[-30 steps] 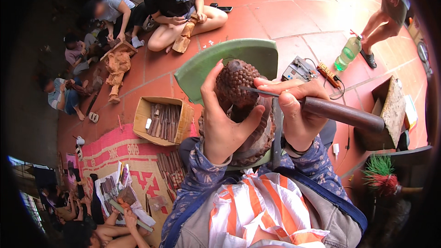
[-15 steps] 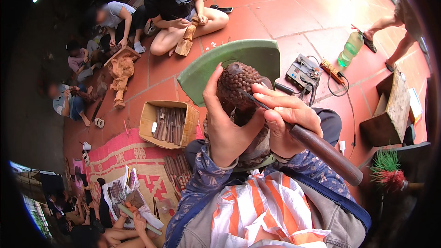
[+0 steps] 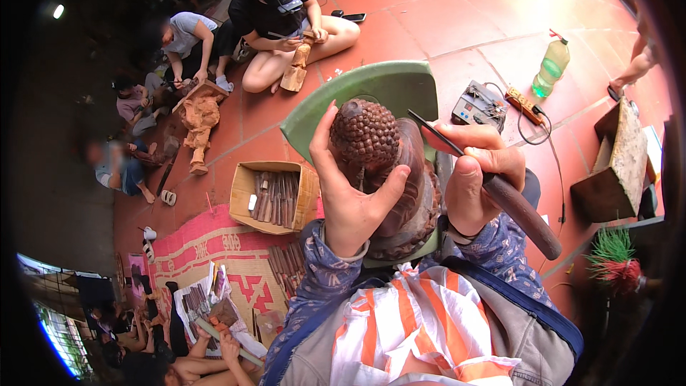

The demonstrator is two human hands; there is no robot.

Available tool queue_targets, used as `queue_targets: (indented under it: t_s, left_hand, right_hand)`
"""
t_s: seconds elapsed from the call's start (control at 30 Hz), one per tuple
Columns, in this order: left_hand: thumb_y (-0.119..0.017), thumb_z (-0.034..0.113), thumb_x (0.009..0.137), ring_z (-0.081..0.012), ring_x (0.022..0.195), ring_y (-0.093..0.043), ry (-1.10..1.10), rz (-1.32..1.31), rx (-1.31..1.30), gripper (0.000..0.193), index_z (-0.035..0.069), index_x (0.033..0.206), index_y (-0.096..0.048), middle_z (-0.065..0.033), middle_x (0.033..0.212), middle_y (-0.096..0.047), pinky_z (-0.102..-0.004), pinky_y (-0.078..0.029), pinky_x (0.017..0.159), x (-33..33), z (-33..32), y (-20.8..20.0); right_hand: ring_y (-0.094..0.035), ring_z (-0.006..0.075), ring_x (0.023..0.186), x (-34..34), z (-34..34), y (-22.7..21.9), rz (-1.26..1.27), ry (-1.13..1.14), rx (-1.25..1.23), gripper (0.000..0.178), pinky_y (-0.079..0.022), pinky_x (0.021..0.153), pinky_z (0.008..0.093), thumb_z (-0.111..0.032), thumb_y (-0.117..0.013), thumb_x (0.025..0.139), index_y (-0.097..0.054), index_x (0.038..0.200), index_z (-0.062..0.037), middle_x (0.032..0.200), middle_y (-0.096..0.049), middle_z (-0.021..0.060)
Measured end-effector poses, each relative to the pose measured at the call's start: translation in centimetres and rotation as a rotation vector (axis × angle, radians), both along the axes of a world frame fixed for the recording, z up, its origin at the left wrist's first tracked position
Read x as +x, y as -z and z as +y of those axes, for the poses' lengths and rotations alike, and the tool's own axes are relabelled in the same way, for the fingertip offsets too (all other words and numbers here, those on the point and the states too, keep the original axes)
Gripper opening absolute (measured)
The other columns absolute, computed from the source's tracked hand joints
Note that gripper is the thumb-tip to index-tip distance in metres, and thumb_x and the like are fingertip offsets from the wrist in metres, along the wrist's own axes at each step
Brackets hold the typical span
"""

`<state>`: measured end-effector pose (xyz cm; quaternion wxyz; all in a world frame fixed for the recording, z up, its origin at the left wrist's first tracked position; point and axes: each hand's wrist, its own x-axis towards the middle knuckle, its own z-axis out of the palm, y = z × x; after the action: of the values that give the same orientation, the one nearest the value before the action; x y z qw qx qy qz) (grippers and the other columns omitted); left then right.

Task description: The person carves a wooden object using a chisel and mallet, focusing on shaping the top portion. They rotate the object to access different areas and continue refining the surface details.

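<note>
A dark brown carved wooden statue (image 3: pixel 409 200) stands between my legs, its head (image 3: pixel 366 132) covered in small round knobs. My left hand (image 3: pixel 354 204) is spread around the near left side of that head, fingers on one side and thumb stretched out on the other. In my right hand (image 3: pixel 482 171) is a carving chisel (image 3: pixel 525 214) with a thick dark wooden handle, gripped near the blade. Its thin metal blade points up and left, apart from the statue, to the right of the knobbed head. Behind the statue is a green plastic basin-like piece (image 3: pixel 386 80).
A cardboard box (image 3: pixel 309 200) of chisels stands to the left, with more tools on the patterned mat (image 3: pixel 214 243). A control box (image 3: pixel 477 104), power strip (image 3: pixel 522 102) and green bottle (image 3: pixel 552 66) are at right. People (image 3: pixel 286 21) sit carving at left.
The chisel has come away from the knobbed head, moving right with my right hand. My left hand still holds the head, its thumb now apart from the right hand.
</note>
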<state>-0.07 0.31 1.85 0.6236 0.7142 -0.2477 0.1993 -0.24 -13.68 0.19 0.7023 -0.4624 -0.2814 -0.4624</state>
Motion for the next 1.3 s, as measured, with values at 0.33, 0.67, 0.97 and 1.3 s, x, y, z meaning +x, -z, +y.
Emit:
queue_targets:
  t_s: [0.33,0.67,0.97,1.3]
  left_hand:
    - [-0.077,0.032,0.076,-0.0247,0.101,-0.051,-0.296,-0.391,0.299,0.021,0.016,0.088,-0.070,-0.0052,0.100,-0.051,-0.0467,-0.042,0.097,-2.8,2.9,-0.6]
    - [-0.078,0.026,0.071,-0.0224,0.092,-0.050,-0.359,-0.406,0.292,0.015,0.016,0.080,-0.071,-0.0041,0.093,-0.047,-0.0494,-0.040,0.097,-2.3,3.9,-0.6]
    - [-0.074,0.052,0.072,-0.0292,0.115,-0.050,-0.129,-0.242,-0.076,0.079,0.001,0.124,-0.045,-0.0154,0.119,-0.048,-0.0422,-0.041,0.101,1.2,3.1,-1.2]
    - [-0.077,0.057,0.066,-0.0258,0.120,-0.048,0.183,0.022,-0.145,0.109,0.001,0.143,-0.023,-0.0172,0.130,-0.043,-0.0360,-0.041,0.100,2.7,0.1,-1.3]
  right_hand:
    - [-0.070,0.0225,0.072,-1.8,-1.9,-0.3,0.061,-0.366,-0.350,0.019,-0.056,0.059,0.0293,0.005,-0.075,0.072,-0.058,0.078,-0.0005,0.084,-0.068,0.0190]
    - [-0.069,0.0308,0.093,-2.3,-2.9,0.1,0.202,-0.679,-0.364,0.036,-0.055,0.081,0.0372,-0.021,-0.077,0.079,-0.062,0.098,0.0061,0.100,-0.066,0.0263]
    - [-0.062,0.0397,0.107,-3.1,-3.4,1.2,0.125,-0.374,-0.373,0.018,-0.049,0.093,0.0498,-0.014,-0.070,0.084,-0.068,0.101,-0.0080,0.118,-0.057,0.0315]
    - [-0.043,0.0482,0.127,-1.3,-2.6,0.0,-0.017,-0.370,-0.603,0.025,-0.034,0.105,0.0530,-0.025,-0.072,0.080,-0.063,0.080,-0.0016,0.132,-0.045,0.0351]
